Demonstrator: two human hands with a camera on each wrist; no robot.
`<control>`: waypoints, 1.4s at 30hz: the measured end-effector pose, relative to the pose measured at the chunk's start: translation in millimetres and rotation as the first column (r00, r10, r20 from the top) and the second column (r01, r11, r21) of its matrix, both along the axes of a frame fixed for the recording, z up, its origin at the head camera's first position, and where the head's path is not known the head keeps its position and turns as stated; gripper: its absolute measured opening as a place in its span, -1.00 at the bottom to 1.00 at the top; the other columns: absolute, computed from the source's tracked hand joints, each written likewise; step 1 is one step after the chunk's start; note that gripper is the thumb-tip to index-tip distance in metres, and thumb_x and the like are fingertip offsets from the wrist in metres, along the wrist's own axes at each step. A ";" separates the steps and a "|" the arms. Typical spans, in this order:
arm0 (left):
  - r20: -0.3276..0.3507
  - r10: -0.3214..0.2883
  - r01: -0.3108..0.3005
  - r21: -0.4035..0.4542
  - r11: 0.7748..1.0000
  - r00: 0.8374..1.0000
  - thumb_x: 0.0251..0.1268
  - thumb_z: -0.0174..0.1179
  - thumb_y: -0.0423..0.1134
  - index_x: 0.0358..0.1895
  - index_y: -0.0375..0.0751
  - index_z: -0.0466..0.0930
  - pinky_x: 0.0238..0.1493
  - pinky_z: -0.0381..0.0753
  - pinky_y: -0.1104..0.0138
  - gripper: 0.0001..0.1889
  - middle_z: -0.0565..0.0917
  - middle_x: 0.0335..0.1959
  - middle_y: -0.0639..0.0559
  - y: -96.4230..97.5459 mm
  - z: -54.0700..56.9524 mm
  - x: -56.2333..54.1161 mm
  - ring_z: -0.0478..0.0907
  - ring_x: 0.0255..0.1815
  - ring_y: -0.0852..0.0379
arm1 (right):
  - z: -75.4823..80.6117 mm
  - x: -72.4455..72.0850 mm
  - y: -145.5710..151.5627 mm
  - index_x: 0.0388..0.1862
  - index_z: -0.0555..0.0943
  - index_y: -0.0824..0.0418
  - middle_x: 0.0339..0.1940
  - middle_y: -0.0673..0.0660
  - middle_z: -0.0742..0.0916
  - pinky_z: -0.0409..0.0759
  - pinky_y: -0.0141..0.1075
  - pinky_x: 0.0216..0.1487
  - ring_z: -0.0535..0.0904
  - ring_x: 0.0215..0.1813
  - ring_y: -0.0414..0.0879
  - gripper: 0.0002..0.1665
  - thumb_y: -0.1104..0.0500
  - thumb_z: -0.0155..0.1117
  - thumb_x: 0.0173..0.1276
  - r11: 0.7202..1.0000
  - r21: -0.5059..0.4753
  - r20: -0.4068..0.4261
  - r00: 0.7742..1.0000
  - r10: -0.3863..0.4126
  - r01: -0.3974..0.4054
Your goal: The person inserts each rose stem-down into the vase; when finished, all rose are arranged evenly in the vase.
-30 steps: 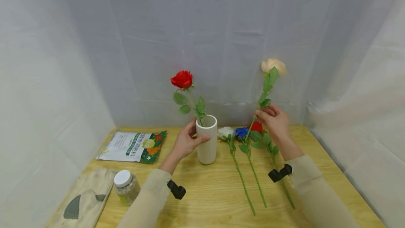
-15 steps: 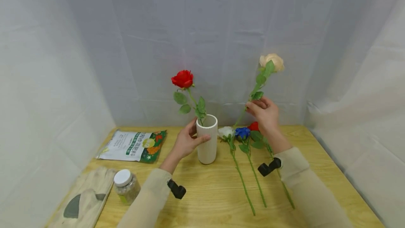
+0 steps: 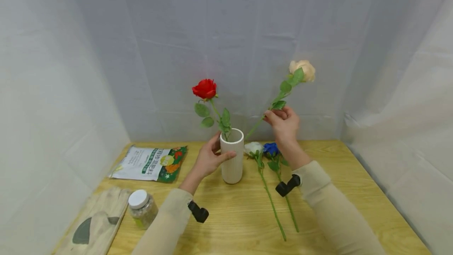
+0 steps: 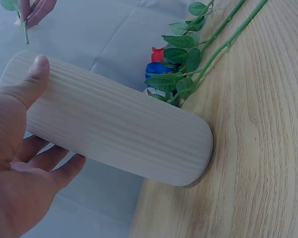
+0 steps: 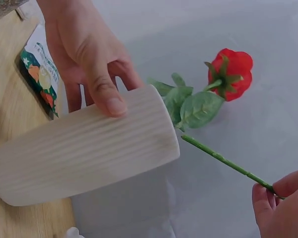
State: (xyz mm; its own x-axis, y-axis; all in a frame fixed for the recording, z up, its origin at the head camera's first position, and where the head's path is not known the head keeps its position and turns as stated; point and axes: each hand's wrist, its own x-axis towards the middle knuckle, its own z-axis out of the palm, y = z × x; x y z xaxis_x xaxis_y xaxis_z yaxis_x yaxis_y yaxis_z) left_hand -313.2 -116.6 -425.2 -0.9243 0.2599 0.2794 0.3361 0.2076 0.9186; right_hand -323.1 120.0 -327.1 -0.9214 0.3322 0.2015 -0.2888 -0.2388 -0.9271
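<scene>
A white ribbed vase stands upright on the table, one red rose leaning out of it to the left. My left hand grips the vase near its rim, thumb across the front and fingers behind. Up to the right, my right hand pinches the stem of a pale peach rose, which slants with its bloom high and right. In the right wrist view the stem's cut end is right by the vase's rim. That rose's bloom lies outside the right wrist view.
A white rose and a blue rose lie right of the vase, stems toward me. Another red rose lies beyond them, hidden by my right arm in the head view. At left are a printed packet, a lidded jar and gloves.
My right hand has moved left with the peach rose, whose stem has tilted more and whose lower end has come close to the vase rim. My left hand stays on the vase.
</scene>
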 end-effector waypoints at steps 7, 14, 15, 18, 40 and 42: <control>-0.008 -0.004 0.004 0.003 1.000 1.000 0.34 0.48 -0.29 0.72 -0.13 0.06 0.40 0.58 -0.14 -0.02 0.49 0.50 -0.30 -0.4 -1.4 -2.6 0.47 0.52 -0.25 | -5.1 -5.9 -12.5 -0.07 0.49 0.22 -0.32 0.01 0.65 0.82 -0.23 -0.01 0.70 -0.29 -0.21 -0.70 0.47 0.38 0.38 1.000 0.015 -0.037 0.999 -0.019 0.019; -0.012 -0.016 0.016 0.011 1.000 1.000 0.35 0.47 -0.28 0.71 -0.09 0.10 0.41 0.57 -0.15 -0.05 0.49 0.51 -0.28 0.1 -0.5 -1.4 0.47 0.52 -0.25 | -4.9 -6.6 -23.4 0.04 0.53 0.34 -0.32 0.02 0.64 0.81 -0.34 -0.13 0.68 -0.31 -0.22 -0.68 0.50 0.35 0.37 1.000 0.017 -0.056 0.998 -0.009 0.010; -0.012 -0.015 0.016 0.013 1.000 1.000 0.35 0.47 -0.28 0.71 -0.09 0.10 0.41 0.57 -0.15 -0.05 0.49 0.51 -0.28 0.2 -0.7 -1.4 0.47 0.52 -0.25 | -5.8 -7.0 -24.9 0.05 0.53 0.37 -0.32 0.01 0.64 0.81 -0.35 -0.15 0.68 -0.32 -0.23 -0.67 0.51 0.35 0.36 1.000 0.019 -0.063 0.998 -0.006 0.007; -0.015 -0.019 0.019 0.019 1.000 1.000 0.36 0.46 -0.29 0.71 -0.08 0.12 0.41 0.58 -0.15 -0.06 0.49 0.50 -0.29 0.7 -1.5 -1.8 0.48 0.51 -0.25 | -9.4 -7.2 -29.5 0.08 0.55 0.40 -0.31 0.02 0.64 0.80 -0.37 -0.17 0.68 -0.33 -0.24 -0.65 0.52 0.35 0.35 0.999 0.041 -0.075 0.997 0.001 0.002; -0.002 0.003 -0.003 0.008 1.000 1.000 0.35 0.48 -0.21 0.71 -0.06 0.13 0.45 0.52 -0.20 -0.06 0.49 0.52 -0.27 4.0 0.0 -2.1 0.47 0.52 -0.24 | -31.9 2.3 -49.7 0.17 0.62 0.42 -0.11 0.41 0.77 0.66 -0.56 -0.16 0.68 -0.21 -0.23 -0.56 0.46 0.38 0.30 0.952 0.304 -0.125 0.992 0.004 0.035; 0.003 0.009 -0.009 0.005 1.000 1.000 0.34 0.49 -0.21 0.71 -0.05 0.12 0.45 0.52 -0.19 -0.05 0.49 0.52 -0.25 4.0 0.7 -1.5 0.47 0.52 -0.23 | -33.3 3.0 -49.9 0.17 0.63 0.42 -0.10 0.43 0.78 0.64 -0.58 -0.14 0.68 -0.20 -0.24 -0.56 0.45 0.38 0.29 0.943 0.329 -0.128 0.992 0.002 0.041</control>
